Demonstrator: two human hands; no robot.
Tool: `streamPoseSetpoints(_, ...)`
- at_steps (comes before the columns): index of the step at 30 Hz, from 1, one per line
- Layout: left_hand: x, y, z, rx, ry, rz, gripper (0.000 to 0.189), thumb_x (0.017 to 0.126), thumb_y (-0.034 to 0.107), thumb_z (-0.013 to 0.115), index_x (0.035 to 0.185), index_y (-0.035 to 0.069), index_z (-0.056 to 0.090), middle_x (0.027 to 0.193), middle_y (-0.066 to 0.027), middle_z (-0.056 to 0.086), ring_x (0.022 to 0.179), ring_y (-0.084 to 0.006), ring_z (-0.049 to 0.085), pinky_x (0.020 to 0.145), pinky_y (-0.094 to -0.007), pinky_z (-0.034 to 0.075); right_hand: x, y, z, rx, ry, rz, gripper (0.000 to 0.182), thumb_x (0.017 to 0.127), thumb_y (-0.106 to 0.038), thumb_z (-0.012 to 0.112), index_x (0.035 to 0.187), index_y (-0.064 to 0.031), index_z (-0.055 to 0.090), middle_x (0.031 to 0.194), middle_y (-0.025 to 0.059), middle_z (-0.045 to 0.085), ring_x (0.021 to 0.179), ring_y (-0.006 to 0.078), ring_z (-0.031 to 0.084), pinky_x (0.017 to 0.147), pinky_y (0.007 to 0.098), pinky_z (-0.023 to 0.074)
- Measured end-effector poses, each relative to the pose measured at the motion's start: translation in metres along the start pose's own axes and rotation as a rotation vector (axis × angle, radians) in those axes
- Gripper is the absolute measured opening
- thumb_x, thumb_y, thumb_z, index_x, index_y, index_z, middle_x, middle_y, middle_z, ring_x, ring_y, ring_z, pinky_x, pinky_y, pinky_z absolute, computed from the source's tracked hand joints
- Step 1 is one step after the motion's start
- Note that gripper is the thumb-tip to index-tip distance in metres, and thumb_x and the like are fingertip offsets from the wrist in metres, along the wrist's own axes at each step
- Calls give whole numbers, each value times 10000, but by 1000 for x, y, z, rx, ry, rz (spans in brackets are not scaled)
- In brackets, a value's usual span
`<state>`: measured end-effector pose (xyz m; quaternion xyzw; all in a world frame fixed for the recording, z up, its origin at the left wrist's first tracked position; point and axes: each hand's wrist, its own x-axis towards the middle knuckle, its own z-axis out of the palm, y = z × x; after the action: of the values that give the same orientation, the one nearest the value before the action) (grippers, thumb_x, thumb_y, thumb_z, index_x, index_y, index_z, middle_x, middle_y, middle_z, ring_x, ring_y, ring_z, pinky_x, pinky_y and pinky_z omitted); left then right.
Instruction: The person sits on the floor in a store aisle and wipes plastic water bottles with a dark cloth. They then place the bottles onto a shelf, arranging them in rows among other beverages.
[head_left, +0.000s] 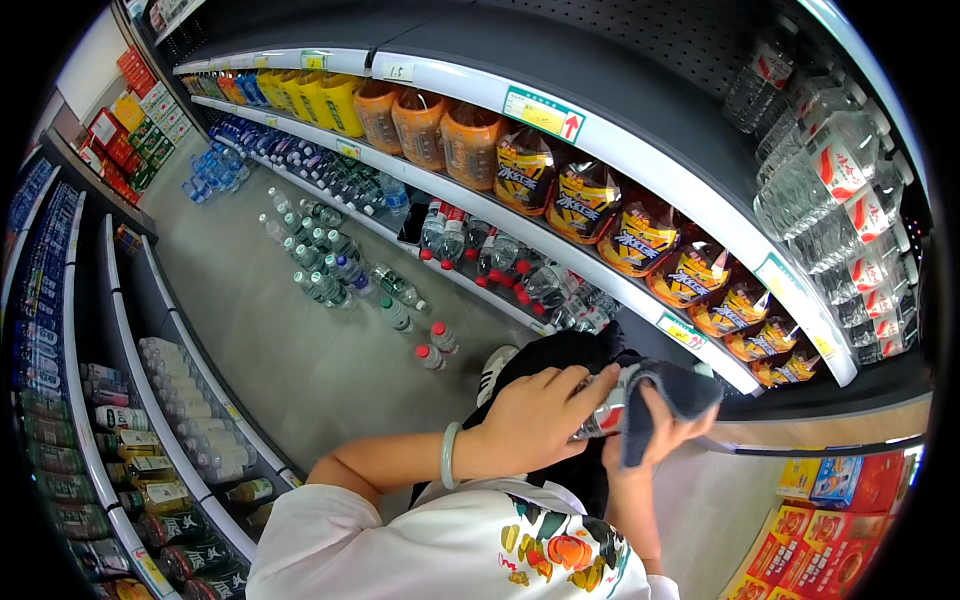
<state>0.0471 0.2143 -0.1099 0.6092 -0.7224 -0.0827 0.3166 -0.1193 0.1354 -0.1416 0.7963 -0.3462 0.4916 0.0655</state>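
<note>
My left hand (532, 416), with a pale bangle at the wrist, grips a clear plastic bottle (609, 412) with a red-and-white label, held tilted above my lap. A dark grey cloth (675, 394) is in my right hand (660, 431) and wraps around the far end of that bottle, hiding it. On the floor past my shoe (495, 373) stand two small red-capped bottles (436, 346) and a green-capped bottle (395, 315). A clear bottle (397, 286) lies on its side, close to a cluster of upright water bottles (315, 259).
Red-capped bottles (501, 253) lie on the bottom shelf beside a dark flat object (413, 223). Iced-tea bottles (583, 201) line the shelf above, whose edge (480, 202) juts out near my hands. Another drinks shelf (127, 330) runs along the left. Red cartons (814, 551) are stacked at lower right.
</note>
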Motion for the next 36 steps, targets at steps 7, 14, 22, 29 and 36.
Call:
streamPoseSetpoints(7,-4,5,-11,325,190,215,662,754,194,702,1385,94,527,960,-77,579,801,-205,574,706,-301,486,27,15,-15,579,144,495,298,852,-220,452,778,23,608,801,127,595,844,302,569,865,417,474)
streamPoseSetpoints(14,-5,9,-8,-109,-23,21,793,749,350,789,1408,48,467,1054,-101,577,897,-256,607,741,-324,513,29,6,-9,1209,573,1056,494,1024,-433,326,1108,1,547,1091,190,640,986,298,652,827,429,565)
streamPoseSetpoints(22,3,15,5,-457,333,-22,916,694,464,851,1400,27,465,1193,-130,554,1119,-337,490,992,-451,366,-40,-23,5,1031,-254,828,651,912,-325,555,1450,-29,340,1386,164,492,1227,286,541,1031,413,449)
streamPoseSetpoints(29,28,5,19,-858,370,-26,1062,681,369,907,1447,20,259,1363,-154,401,1293,-294,417,1100,-443,325,-14,-35,-13,1622,-365,941,897,853,-370,687,1537,-15,227,1482,181,408,1386,298,405,1171,431,303)
streamPoseSetpoints(36,75,-7,-44,-500,477,141,839,683,206,896,1371,-2,463,1239,-154,573,1146,-306,564,996,-416,435,9,-28,-27,2018,-524,1437,779,1018,-629,275,1486,-10,351,1461,188,474,1297,333,523,1084,473,435)
